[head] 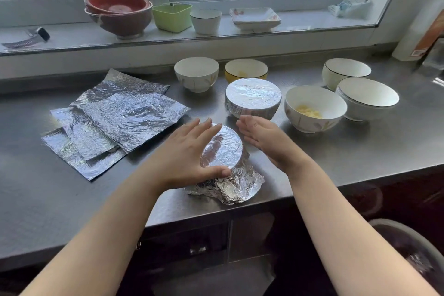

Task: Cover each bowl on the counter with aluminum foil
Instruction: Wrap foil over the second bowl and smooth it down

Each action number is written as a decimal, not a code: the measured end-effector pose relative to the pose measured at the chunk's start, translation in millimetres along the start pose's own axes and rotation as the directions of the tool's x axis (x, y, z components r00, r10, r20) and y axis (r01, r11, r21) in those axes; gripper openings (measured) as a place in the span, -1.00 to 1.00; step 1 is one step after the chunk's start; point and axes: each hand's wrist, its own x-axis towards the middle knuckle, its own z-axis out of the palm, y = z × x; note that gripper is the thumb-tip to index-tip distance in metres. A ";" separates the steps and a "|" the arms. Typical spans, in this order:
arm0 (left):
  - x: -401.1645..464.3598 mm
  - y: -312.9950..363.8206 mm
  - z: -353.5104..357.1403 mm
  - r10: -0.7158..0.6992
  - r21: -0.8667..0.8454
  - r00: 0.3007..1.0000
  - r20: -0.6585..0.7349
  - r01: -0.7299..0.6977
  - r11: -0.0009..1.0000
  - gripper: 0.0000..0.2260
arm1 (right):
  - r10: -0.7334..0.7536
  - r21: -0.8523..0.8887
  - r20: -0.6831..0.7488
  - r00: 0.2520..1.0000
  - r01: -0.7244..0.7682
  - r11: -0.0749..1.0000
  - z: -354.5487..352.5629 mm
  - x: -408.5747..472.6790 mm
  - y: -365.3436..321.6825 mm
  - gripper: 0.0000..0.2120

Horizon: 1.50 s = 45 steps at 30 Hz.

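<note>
Here both open hands, left (189, 151) and right (262, 138), cup a foil-hidden bowl (222, 149).

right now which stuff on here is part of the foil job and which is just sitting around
Part of the job:
- bowl being wrapped, under the left hand and right hand
- finished foil-covered bowl
- five open bowls on the counter, e.g.
- spare foil sheets

Just lying about, on the windowsill:
- red bowls
- green tub
- white cup
- square dishes
</note>
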 end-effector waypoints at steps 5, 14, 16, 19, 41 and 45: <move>0.2 -0.7 2.0 -0.012 0.016 1.000 -0.002 0.012 1.000 0.02 | -0.063 0.078 -0.072 0.995 0.069 0.995 4.5 -12.9 -7.2 -0.77; 1.5 2.7 6.9 -0.046 0.063 0.998 -0.032 0.048 0.997 0.00 | -0.066 0.087 -0.053 0.996 0.071 0.994 39.9 -34.0 1.3 -0.54; 2.1 2.8 7.4 -0.042 0.075 0.998 -0.040 0.045 0.996 0.00 | -0.065 0.089 -0.055 0.996 0.069 0.994 45.3 -31.0 5.9 -0.74; 3.2 2.6 8.4 -0.040 0.076 0.998 -0.048 0.044 0.996 0.00 | -0.049 0.108 -0.072 0.996 0.056 0.993 51.4 -26.5 8.2 -0.78; 5.1 5.0 10.3 -0.084 0.082 0.996 -0.034 0.086 0.993 0.03 | 0.192 0.328 0.061 0.979 -0.202 0.923 39.5 0.9 21.3 -0.63; 5.0 5.6 10.2 -0.091 0.082 0.995 -0.042 0.095 0.992 0.03 | 0.228 0.443 0.118 0.966 -0.257 0.859 34.1 4.1 26.9 -0.37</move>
